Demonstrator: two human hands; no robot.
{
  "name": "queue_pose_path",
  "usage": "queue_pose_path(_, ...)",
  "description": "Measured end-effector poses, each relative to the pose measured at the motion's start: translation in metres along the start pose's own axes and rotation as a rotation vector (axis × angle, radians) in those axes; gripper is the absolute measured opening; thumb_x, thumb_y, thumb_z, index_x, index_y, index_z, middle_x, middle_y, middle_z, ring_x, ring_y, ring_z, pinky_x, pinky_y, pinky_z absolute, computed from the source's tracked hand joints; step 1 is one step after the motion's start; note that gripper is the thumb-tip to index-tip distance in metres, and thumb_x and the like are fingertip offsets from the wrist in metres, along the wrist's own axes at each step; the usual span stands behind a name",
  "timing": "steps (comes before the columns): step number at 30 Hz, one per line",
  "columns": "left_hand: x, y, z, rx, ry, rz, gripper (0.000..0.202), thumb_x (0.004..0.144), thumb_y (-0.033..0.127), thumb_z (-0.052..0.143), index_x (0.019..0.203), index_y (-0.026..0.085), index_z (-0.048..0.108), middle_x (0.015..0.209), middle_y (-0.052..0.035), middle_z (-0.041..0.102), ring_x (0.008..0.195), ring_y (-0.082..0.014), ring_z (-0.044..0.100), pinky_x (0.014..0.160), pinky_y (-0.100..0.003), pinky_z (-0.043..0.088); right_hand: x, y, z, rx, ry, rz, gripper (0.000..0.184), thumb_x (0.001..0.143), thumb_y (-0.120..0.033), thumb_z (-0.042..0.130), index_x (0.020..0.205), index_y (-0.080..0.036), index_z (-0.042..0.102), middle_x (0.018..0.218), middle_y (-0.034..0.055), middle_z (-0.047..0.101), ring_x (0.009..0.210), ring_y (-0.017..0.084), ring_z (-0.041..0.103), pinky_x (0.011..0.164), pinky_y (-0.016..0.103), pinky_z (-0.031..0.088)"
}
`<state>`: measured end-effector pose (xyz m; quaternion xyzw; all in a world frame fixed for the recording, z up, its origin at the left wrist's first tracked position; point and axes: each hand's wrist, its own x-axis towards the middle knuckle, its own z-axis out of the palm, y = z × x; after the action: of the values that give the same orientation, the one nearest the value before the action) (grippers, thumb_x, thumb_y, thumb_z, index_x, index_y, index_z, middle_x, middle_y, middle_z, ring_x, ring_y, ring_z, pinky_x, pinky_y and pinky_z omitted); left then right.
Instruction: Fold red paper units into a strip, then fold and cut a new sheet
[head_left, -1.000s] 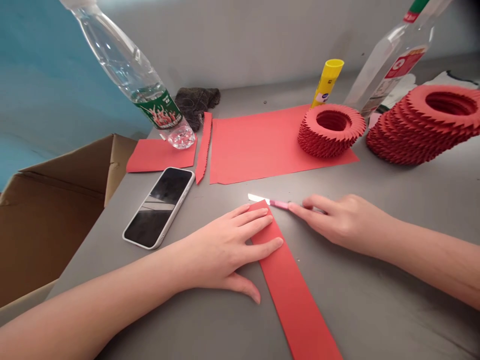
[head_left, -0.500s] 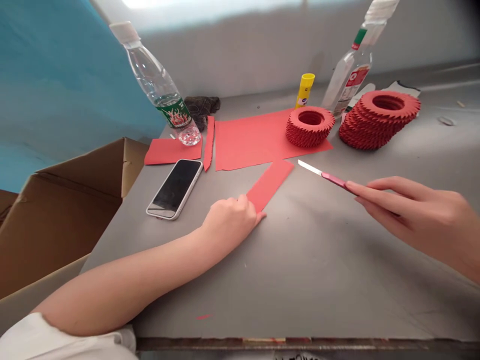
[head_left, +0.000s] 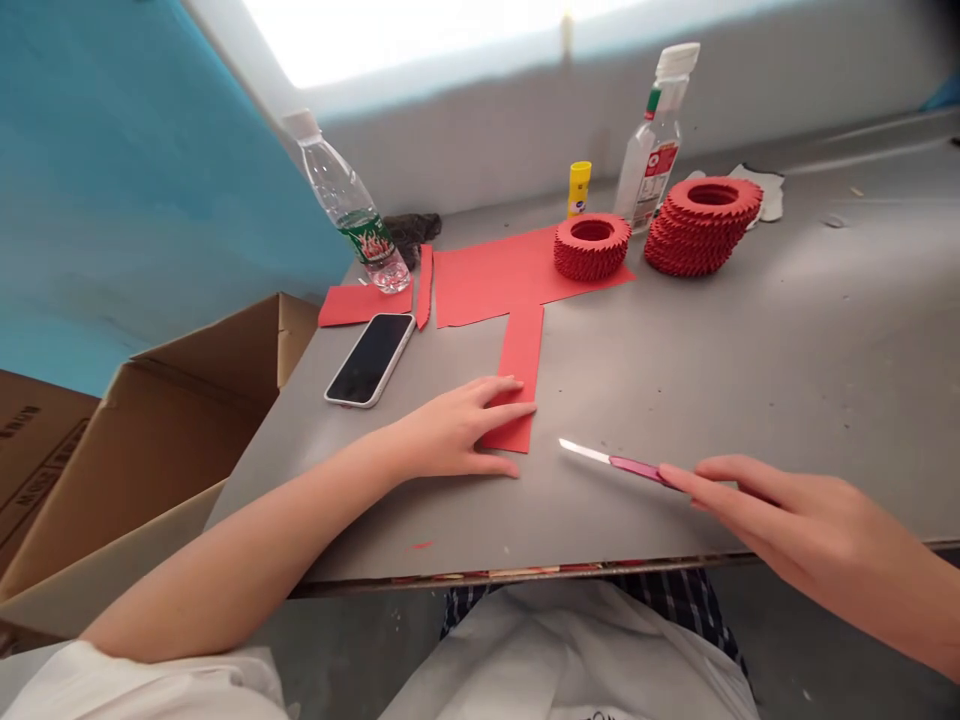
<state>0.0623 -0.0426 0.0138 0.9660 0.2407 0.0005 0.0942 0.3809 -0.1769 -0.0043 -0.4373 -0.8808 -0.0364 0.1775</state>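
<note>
Fingers spread, my left hand [head_left: 465,430] lies on the lower part of a red paper strip [head_left: 523,345] on the grey table. The strip's upper end meets the edge of a larger red paper sheet [head_left: 480,280]. To the right, my right hand [head_left: 772,510] grips a craft knife [head_left: 637,467] with a pink handle. Its bright blade points left and is held apart from the strip. Two stacks of red toothed paper rings stand at the back: a shorter stack [head_left: 592,255] on the sheet and a taller, leaning stack [head_left: 701,235] beside it.
A phone [head_left: 371,360] lies left of the strip. Behind it are a clear water bottle [head_left: 352,215], a narrow red strip [head_left: 425,285] and another red paper piece [head_left: 360,303]. A yellow glue stick [head_left: 579,190] and second bottle [head_left: 656,150] stand at the back. A cardboard box [head_left: 187,400] is beside the table.
The red strip has turned from slanted to nearly upright in view. My left hand has gone from curled around its end to spread over it. The knife has come lower and nearer.
</note>
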Motion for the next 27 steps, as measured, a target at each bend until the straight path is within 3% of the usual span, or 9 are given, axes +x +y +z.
queue_pose_path(3, 0.001, 0.001, 0.009, 0.087, 0.067, 0.003, 0.052, 0.086, 0.048, 0.042, 0.129, 0.018, 0.043, 0.134, -0.0133, 0.042, 0.122, -0.0261, 0.04, 0.1, -0.039, 0.037, 0.004, -0.012, 0.007, -0.007, -0.091, -0.024, 0.052, 0.082, 0.0, 0.036, 0.127, -0.023, 0.046, 0.095, 0.0014, 0.06, 0.05, 0.005, 0.042, 0.045, 0.018, 0.034)
queue_pose_path(9, 0.007, -0.002, 0.016, 0.211, 0.18, 0.071, 0.045, 0.089, 0.041, 0.039, 0.124, 0.014, 0.049, 0.128, -0.0111, 0.05, 0.116, -0.0243, 0.047, 0.099, -0.036, 0.04, 0.011, -0.027, 0.022, -0.051, 0.004, -0.045, 0.052, 0.08, 0.003, 0.039, 0.126, -0.021, 0.047, 0.091, 0.0011, 0.06, 0.05, 0.005, 0.039, 0.045, 0.019, 0.03)
queue_pose_path(27, 0.006, -0.002, 0.014, 0.21, 0.159, 0.081, 0.052, 0.087, 0.048, 0.039, 0.125, 0.014, 0.049, 0.128, -0.0118, 0.05, 0.117, -0.025, 0.046, 0.099, -0.037, 0.039, 0.009, -0.035, 0.026, -0.068, 0.073, 0.033, 0.044, 0.081, -0.003, 0.046, 0.12, -0.021, 0.053, 0.087, 0.0023, 0.061, 0.049, 0.006, 0.04, 0.043, 0.021, 0.029)
